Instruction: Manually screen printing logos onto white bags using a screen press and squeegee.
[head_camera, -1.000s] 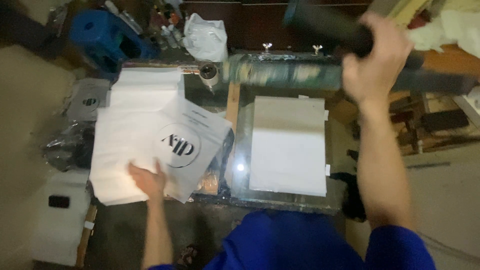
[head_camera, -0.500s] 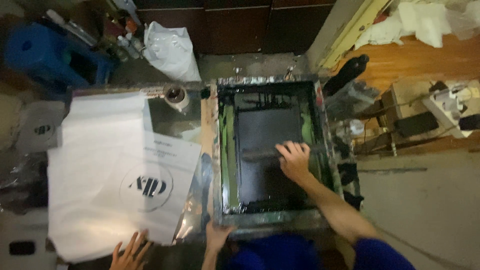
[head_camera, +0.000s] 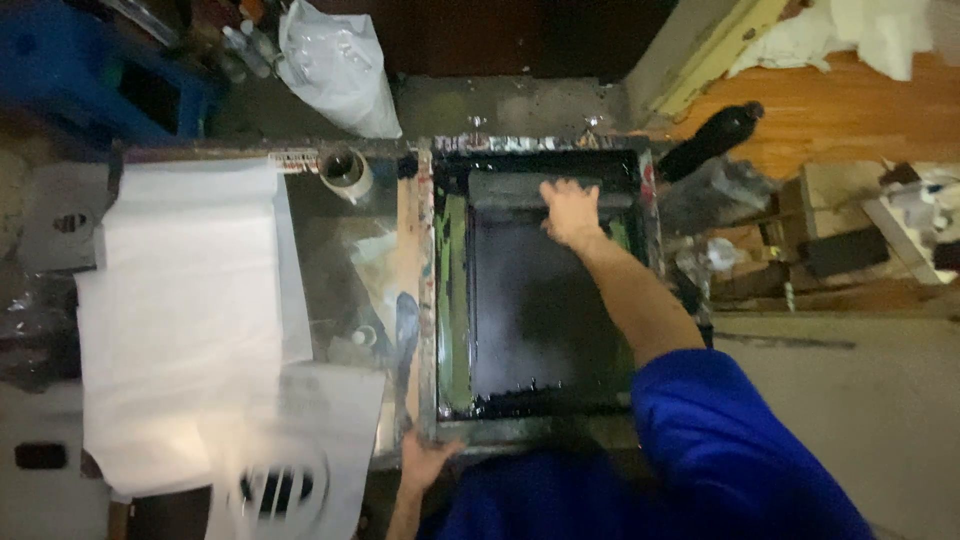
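— Squeegee (head_camera: 545, 190), a long dark bar, lies across the far end of the printing screen (head_camera: 535, 300), a black ink-coated mesh in a paint-smeared frame on the worktable.

— And the hands?

— The right hand (head_camera: 570, 212) rests on the squeegee, fingers curled over its top edge, gripping it. The left hand (head_camera: 425, 462) holds the frame's near left corner, fingers bent around the edge.

— What lies around it?

— Left of the frame, a stack of white sheets (head_camera: 185, 310); a blurred printed sheet (head_camera: 290, 460) at its near corner. A roll of tape (head_camera: 345, 170) sits beyond, and a white plastic bag (head_camera: 335, 65) farther back.
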